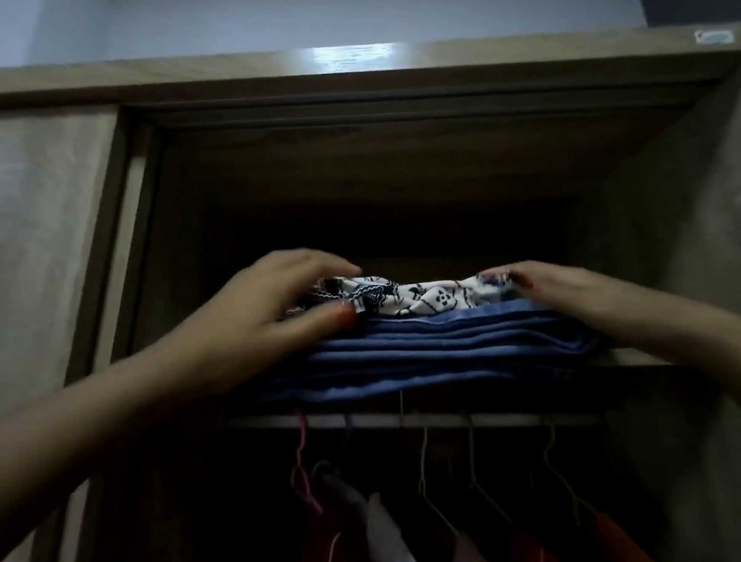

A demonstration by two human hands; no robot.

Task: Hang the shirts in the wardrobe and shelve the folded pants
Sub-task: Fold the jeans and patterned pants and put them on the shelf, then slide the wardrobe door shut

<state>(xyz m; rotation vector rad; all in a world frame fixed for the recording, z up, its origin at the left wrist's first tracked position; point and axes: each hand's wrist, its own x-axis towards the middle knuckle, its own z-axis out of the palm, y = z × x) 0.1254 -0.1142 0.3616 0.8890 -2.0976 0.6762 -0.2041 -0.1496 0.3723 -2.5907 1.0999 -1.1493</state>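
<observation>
— Because the shelf [628, 358] sits so high in the wardrobe [346, 85], is that why you use both hands?

— Yes. My left hand [270, 314] pinches the left end of the patterned pants [418, 299], thumb at the front edge, fingers curled over the top. My right hand [558, 294] lays its fingers over the other end; whether its thumb hooks beneath, I cannot tell.

— And where do those pants lie?

— Between my hands, on top of the folded blue pants [430, 351], which rest on the shelf at its front edge.

— Why hold the ends?

— I judge a soft fold slumps if held at one side only; held at both ends, it settles square on the stack.

— And the shirts?

— Below my wrists, shirts [386, 538] hang on hangers [478, 470] from the rail [501, 418].
</observation>
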